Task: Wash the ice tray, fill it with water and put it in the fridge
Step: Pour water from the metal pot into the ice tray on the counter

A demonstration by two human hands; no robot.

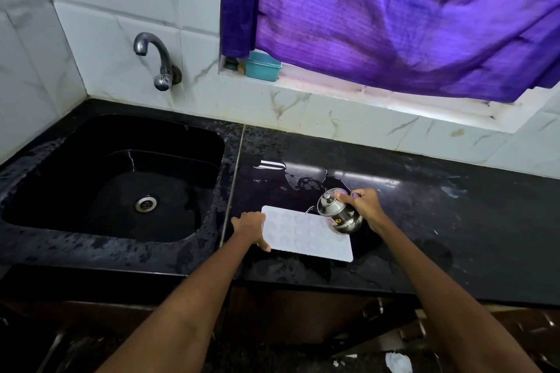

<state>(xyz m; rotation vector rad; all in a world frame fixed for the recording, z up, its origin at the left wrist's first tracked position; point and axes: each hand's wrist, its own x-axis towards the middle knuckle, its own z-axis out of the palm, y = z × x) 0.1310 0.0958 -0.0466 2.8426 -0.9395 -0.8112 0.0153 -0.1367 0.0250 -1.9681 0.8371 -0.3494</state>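
A white ice tray (306, 235) with several small round cells lies flat on the black countertop (454, 221), just right of the sink. My left hand (250, 225) grips its left edge. My right hand (365, 206) holds a small steel kettle (338, 210) by its handle, tilted over the tray's far right corner. A thin stream of water runs from its spout onto the tray.
A black sink (60, 160) with a steel drain (146, 203) fills the left side, under a wall tap (157, 60). Water pools on the counter behind the kettle. A teal box (262, 66) sits on the window sill under a purple curtain (394, 15).
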